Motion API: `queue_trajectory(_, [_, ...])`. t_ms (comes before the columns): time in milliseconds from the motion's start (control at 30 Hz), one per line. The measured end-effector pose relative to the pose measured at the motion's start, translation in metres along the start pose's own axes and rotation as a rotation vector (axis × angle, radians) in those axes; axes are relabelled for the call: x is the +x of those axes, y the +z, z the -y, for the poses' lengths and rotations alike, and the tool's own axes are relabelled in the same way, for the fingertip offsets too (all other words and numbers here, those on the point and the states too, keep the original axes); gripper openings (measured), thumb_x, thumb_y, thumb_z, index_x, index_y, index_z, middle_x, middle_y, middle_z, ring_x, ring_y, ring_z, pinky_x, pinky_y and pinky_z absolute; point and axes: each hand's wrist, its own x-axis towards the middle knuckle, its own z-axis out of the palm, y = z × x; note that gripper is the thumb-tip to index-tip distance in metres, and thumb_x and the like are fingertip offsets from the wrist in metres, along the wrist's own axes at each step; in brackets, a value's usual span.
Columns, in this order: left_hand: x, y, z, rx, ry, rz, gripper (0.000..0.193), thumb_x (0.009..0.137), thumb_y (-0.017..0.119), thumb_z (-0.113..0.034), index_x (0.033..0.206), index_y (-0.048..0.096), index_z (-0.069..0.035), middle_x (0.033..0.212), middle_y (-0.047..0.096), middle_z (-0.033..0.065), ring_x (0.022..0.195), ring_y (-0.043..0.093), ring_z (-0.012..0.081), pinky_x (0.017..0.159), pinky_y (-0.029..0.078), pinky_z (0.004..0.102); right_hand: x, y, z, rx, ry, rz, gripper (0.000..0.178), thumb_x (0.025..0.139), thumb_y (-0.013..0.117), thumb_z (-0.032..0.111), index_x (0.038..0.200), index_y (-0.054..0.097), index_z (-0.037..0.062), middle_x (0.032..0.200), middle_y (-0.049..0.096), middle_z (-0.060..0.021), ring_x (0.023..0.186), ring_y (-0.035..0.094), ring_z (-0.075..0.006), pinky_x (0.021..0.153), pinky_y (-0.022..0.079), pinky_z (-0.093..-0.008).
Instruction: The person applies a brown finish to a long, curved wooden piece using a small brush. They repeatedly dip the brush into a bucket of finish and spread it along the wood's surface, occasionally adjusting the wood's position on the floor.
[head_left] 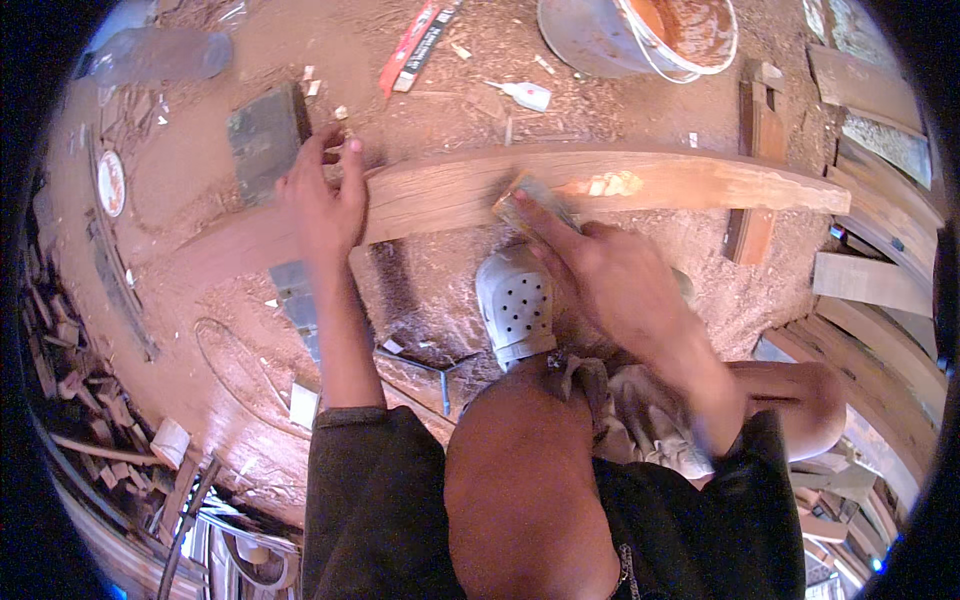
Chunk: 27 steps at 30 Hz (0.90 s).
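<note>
A long wooden plank (450, 190) lies crosswise in front of me. My left hand (325, 205) rests on its left part, fingers apart and slightly bent, with nothing held in them. My right hand (615, 275), slightly blurred, grips a small rectangular block (535, 200) that looks like a sanding block and lies against the plank's face near the middle. Just right of that block is a pale, rough patch (612, 184) on the wood. The right fingers partly cover the block.
Under the plank are a dark block (265, 145) at left and a brown wood piece (748, 235) at right. Beyond stand a bucket (595, 40) and a small white bottle (528, 95). Stacked boards (875, 285) line the right. My shoe (515, 305) is close below the plank.
</note>
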Motion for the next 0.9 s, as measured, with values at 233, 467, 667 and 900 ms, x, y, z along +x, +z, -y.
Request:
queue_trajectory(233, [-0.001, -0.004, -0.002, 0.001, 0.017, 0.008, 0.039, 0.096, 0.061, -0.034, 0.118, 0.067, -0.003, 0.104, 0.072, 0.0187, 0.098, 0.070, 0.0299, 0.080, 0.053, 0.0395, 0.016, -0.032, -0.022, -0.424, -0.123, 0.250, 0.050, 0.094, 0.050, 0.013, 0.145, 0.049, 0.0163, 0.081, 0.069, -0.0147, 0.076, 0.071, -0.0332, 0.063, 0.058, -0.0460])
queue_trajectory(467, [0.001, -0.011, -0.013, 0.102, 0.013, 0.035, 0.040, 0.095, 0.064, -0.034, 0.118, 0.068, -0.001, 0.104, 0.073, 0.0203, 0.098, 0.071, 0.0293, 0.080, 0.058, 0.0404, -0.003, -0.062, -0.077, -0.472, 0.052, 0.314, 0.036, 0.099, 0.047, 0.020, 0.134, 0.057, 0.0158, 0.080, 0.069, -0.0203, 0.077, 0.071, -0.0376, 0.064, 0.057, -0.0515])
queue_trajectory(667, [0.002, -0.012, -0.006, -0.079, -0.009, 0.005, 0.039, 0.094, 0.063, -0.035, 0.117, 0.069, -0.004, 0.103, 0.073, 0.0193, 0.098, 0.071, 0.0322, 0.084, 0.056, 0.0410, -0.032, -0.076, -0.131, -0.267, 0.097, 0.197, 0.034, 0.098, 0.055, 0.026, 0.130, 0.060, 0.0147, 0.088, 0.069, -0.0243, 0.080, 0.068, -0.0447, 0.073, 0.055, -0.0537])
queue_trajectory(900, [0.001, -0.015, -0.003, 0.029, 0.058, 0.004, 0.036, 0.093, 0.065, -0.033, 0.116, 0.069, -0.006, 0.101, 0.074, 0.0144, 0.095, 0.071, 0.0289, 0.083, 0.053, 0.0407, -0.037, 0.028, -0.041, 0.369, 0.183, -0.187, 0.051, 0.096, 0.061, 0.013, 0.146, 0.048, 0.0132, 0.126, 0.063, -0.0220, 0.105, 0.067, -0.0371, 0.086, 0.056, -0.0431])
